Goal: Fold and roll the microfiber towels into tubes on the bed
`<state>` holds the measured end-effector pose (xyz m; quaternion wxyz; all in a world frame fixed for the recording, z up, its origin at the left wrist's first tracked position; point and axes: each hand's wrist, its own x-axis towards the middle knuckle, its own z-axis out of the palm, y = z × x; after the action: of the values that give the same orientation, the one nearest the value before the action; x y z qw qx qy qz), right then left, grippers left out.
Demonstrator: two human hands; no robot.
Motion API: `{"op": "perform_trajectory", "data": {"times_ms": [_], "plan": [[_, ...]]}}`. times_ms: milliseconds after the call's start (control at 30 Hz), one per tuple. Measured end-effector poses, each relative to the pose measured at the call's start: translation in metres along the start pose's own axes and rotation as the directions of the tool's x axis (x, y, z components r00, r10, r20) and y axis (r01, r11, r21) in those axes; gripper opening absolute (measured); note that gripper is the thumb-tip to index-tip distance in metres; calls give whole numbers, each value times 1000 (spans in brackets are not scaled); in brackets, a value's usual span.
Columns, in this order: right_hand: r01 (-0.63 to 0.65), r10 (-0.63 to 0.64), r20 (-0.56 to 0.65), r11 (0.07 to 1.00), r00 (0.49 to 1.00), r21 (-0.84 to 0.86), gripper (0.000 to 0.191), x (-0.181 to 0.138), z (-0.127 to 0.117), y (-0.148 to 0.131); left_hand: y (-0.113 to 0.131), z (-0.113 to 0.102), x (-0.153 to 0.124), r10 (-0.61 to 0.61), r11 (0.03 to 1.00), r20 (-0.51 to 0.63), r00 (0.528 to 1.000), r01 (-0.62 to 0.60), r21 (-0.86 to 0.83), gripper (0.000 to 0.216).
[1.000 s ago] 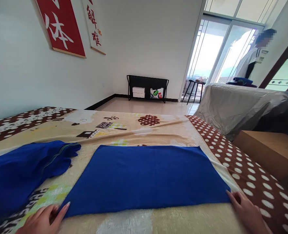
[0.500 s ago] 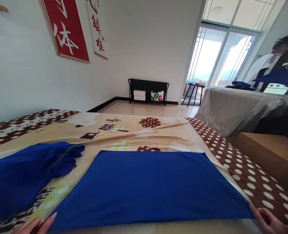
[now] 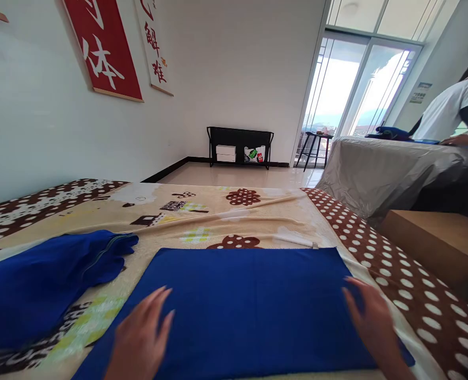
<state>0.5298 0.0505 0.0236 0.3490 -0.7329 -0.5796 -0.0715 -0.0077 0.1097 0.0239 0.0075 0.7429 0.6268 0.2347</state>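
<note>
A blue cloth (image 3: 253, 311) lies spread out flat in front of me, its far edge nearly straight. My left hand (image 3: 142, 332) is over the left part of the cloth, fingers stretched forward and thumb apart. Over the right edge of it is my right hand (image 3: 371, 316), its fingers also apart and pointing inward. Neither hand grips the fabric; whether the fingertips touch it I cannot tell. To the left rests a second, crumpled blue cloth (image 3: 52, 279) with a thin greenish line along it.
Beneath is a patterned blanket (image 3: 281, 211) with a brown polka-dot border. A cardboard box (image 3: 436, 237) and a plastic-covered piece of furniture (image 3: 376, 174) stand on the right, with a person (image 3: 448, 113) behind. A black rack (image 3: 240, 138) stands by the far wall.
Both hands have let go of the near corners of the cloth and moved forward and inward over it. The person at the right has bent lower, and the blue fabric they held up is down.
</note>
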Motion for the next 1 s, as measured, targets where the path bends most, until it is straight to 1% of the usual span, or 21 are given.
{"op": "perform_trajectory", "data": {"times_ms": [33, 67, 100, 133, 167, 200, 233, 267, 300, 333, 400, 433, 467, 533, 567, 633, 733, 833, 900, 933, 1000], "plan": [[138, -142, 66, 988, 988, 70, 45, 13, 19, -37, 36, 8, 24, 114, 993, 18, 993, -114, -25, 57], [266, -286, 161, 955, 945, 135, 46, 26, 40, -74, 73, 19, 48, 232, 972, 71, 970, -228, -61, 57], [357, -398, 257, 914, 881, 190, 48, 37, 63, -109, 107, 31, 71, 325, 945, 143, 935, -315, -93, 58], [398, -456, 331, 888, 826, 230, 49, 46, 87, -139, 137, 46, 91, 357, 934, 202, 912, -343, -102, 59], [399, -468, 392, 883, 792, 247, 51, 54, 109, -163, 160, 61, 108, 334, 943, 244, 910, -322, -86, 59], [386, -458, 416, 888, 786, 248, 52, 61, 129, -179, 174, 75, 120, 320, 947, 260, 911, -310, -80, 59], [379, -453, 437, 891, 777, 250, 53, 66, 145, -187, 180, 87, 129, 310, 951, 274, 911, -301, -75, 58], [376, -452, 453, 892, 768, 252, 53, 71, 156, -186, 176, 96, 134, 304, 952, 279, 911, -296, -71, 57], [381, -458, 465, 889, 757, 256, 53, 76, 161, -176, 163, 101, 136, 316, 949, 283, 906, -308, -74, 55], [389, -468, 478, 884, 743, 260, 52, 81, 160, -159, 141, 102, 137, 324, 946, 290, 900, -318, -71, 55], [392, -465, 498, 885, 732, 252, 54, 92, 146, -105, 78, 94, 136, 313, 948, 305, 900, -317, -37, 57], [367, -429, 499, 903, 753, 222, 56, 98, 134, -73, 41, 86, 137, 226, 969, 307, 924, -247, 29, 59], [325, -370, 490, 929, 789, 177, 58, 104, 123, -39, 4, 78, 137, 115, 983, 276, 954, -149, 105, 61], [228, -243, 462, 970, 853, 89, 65, 111, 104, 24, -60, 64, 137, -42, 977, 186, 982, 1, 213, 65], [183, -184, 452, 982, 873, 46, 66, 113, 98, 50, -83, 60, 137, -72, 972, 165, 984, 32, 232, 67], [113, -85, 444, 993, 892, -36, 65, 113, 96, 86, -111, 57, 136, -118, 965, 155, 981, 77, 250, 70], [88, -43, 445, 993, 894, -82, 63, 112, 105, 106, -118, 59, 136, -137, 963, 161, 977, 93, 255, 71], [105, -60, 445, 991, 893, -77, 62, 115, 109, 105, -112, 58, 139, -123, 966, 164, 979, 80, 248, 71], [98, -47, 419, 990, 907, -102, 61, 117, 104, 95, -103, 53, 139, -116, 964, 152, 982, 75, 255, 70], [89, -34, 380, 988, 925, -128, 61, 115, 100, 85, -94, 49, 136, -118, 959, 119, 986, 82, 271, 69], [88, -40, 266, 981, 963, -171, 62, 101, 92, 57, -64, 44, 121, -91, 950, 30, 995, 78, 304, 68]]}}
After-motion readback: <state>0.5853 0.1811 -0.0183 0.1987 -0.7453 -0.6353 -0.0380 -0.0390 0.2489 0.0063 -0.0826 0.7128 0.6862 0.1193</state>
